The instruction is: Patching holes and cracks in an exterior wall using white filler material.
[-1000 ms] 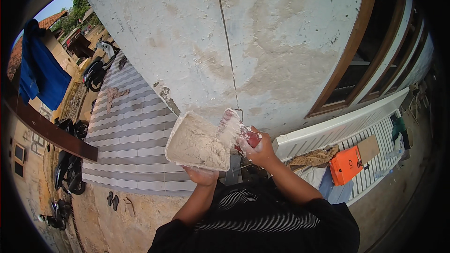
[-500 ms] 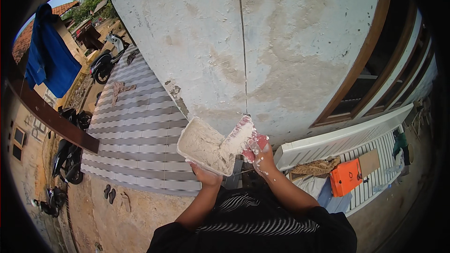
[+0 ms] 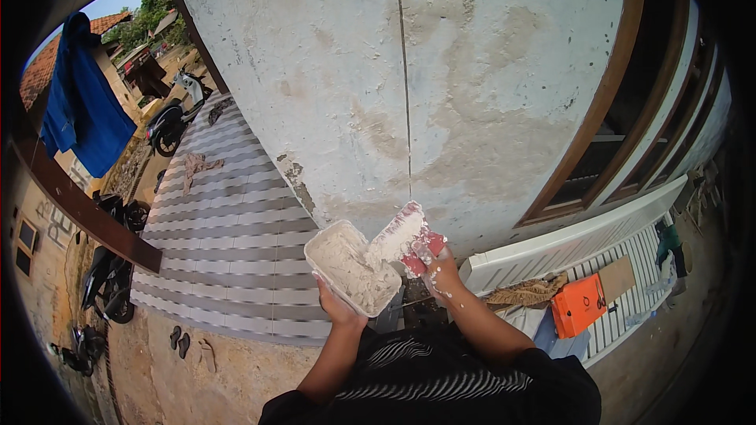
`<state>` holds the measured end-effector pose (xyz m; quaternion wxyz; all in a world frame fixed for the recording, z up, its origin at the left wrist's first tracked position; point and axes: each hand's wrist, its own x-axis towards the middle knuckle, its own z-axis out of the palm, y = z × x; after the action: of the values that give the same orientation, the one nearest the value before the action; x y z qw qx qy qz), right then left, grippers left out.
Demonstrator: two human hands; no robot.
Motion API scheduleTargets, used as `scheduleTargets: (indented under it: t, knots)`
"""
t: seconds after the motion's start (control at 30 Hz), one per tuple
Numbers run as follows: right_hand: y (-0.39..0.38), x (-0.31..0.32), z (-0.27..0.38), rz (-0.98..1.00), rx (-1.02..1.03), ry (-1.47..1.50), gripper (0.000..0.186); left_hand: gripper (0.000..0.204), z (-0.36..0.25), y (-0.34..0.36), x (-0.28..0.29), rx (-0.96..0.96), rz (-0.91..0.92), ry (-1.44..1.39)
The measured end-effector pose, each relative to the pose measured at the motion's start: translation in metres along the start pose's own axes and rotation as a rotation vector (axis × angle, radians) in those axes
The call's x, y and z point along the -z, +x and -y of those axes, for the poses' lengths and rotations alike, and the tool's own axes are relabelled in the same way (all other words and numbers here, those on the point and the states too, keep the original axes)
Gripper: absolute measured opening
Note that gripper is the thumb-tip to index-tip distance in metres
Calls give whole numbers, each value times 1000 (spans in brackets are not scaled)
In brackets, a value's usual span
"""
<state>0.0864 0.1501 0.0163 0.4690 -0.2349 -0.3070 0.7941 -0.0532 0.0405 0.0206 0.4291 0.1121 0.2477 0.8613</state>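
My left hand (image 3: 340, 304) grips the lower left side of a white rectangular tub (image 3: 313, 245). Wet, pale beige putty (image 3: 346, 261) fills much of it and smears its rim. In my right hand (image 3: 442, 269) is a red putty spreader (image 3: 431, 244), its blade thickly coated with putty and tilted up to the right. The blade's lower left end meets the putty at the tub's right side. Splashes of putty dot my right fingers and wrist. Beyond both hands stands a whitish wall (image 3: 339, 71) with rough beige patches and a dark vertical crack (image 3: 407, 94).
Brown-framed windows (image 3: 610, 118) are at right. Below them, a white slatted bench (image 3: 630, 267) bears an orange box (image 3: 579, 304), cardboard and cloths. Left lie a striped tiled floor (image 3: 228, 244), sandals (image 3: 181, 342), a brown post (image 3: 102, 224), a hanging blue garment (image 3: 87, 102) and parked motorbikes (image 3: 169, 122).
The tub has come down and slightly right, and its opening shows more fully. The loaded spreader has dropped a little with my right hand. Both hands keep their holds.
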Motion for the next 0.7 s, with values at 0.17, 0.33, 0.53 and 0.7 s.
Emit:
scheduleTargets:
  t: [0.17,0.33,0.53,0.7]
  knots:
    - [-2,8,-2,7,-42,-12,34,67,8,-7,-7,95,78,111]
    - [-10,9,13,-16,-64,130,33,67,12,-4,-11,94,80,142]
    - [-17,19,22,34,-150,263,31,66,14,-6,-17,125,110,124]
    - [-14,35,19,-9,-160,327,29,63,9,-4,-22,132,97,37]
